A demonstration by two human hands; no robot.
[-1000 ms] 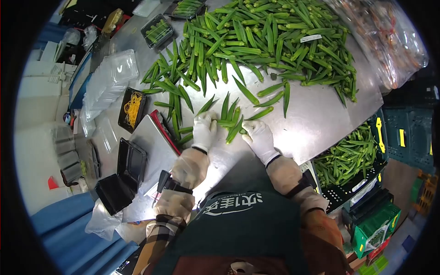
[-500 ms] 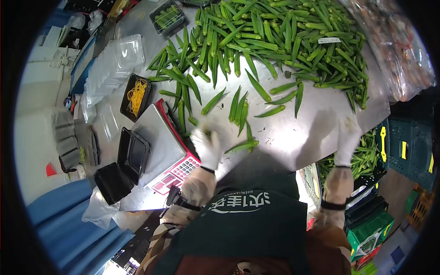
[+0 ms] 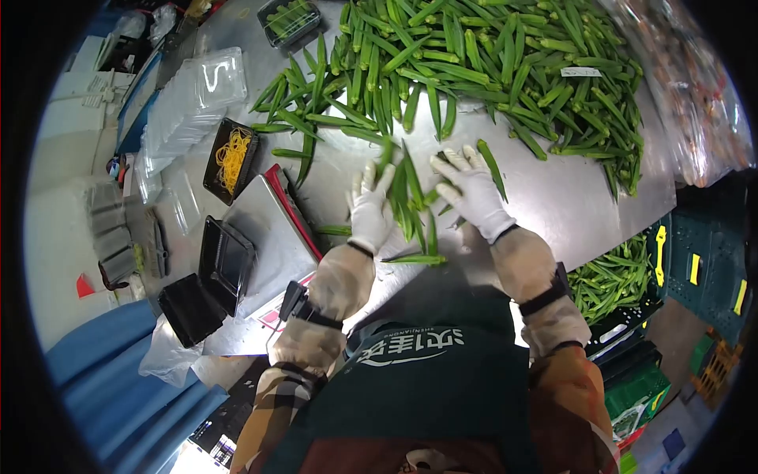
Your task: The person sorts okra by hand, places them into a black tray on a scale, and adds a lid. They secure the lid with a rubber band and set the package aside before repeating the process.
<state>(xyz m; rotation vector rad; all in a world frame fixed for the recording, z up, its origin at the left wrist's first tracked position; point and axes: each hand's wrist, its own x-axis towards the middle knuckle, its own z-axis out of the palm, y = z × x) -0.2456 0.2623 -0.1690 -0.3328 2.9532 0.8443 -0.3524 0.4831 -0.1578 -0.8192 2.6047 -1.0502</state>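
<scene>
Between my two white-gloved hands lies a small bunch of okra pods (image 3: 408, 197) on the steel table. My left hand (image 3: 370, 212) is at the bunch's left side, palm down, its fingers apart; a blurred pod shows by its fingertips. On the other side my right hand (image 3: 474, 192) spreads its fingers, the thumb close to the pods. A single okra pod (image 3: 491, 167) lies just beyond the right hand, and another lies crosswise below the bunch. The large okra heap (image 3: 474, 59) covers the far part of the table.
On the left stand a scale (image 3: 264, 229), an open black box (image 3: 225, 265) on it, and a black tray of yellow rubber bands (image 3: 212, 186). Stacked clear lids (image 3: 189, 103) and a packed okra tray (image 3: 268, 35) are farther back. A crate of okra (image 3: 612, 280) sits at the right.
My right hand has swung left from the table's right side to the bunch. My left hand has moved slightly up, its fingers now spread. Loose pods at centre right were gathered toward the middle.
</scene>
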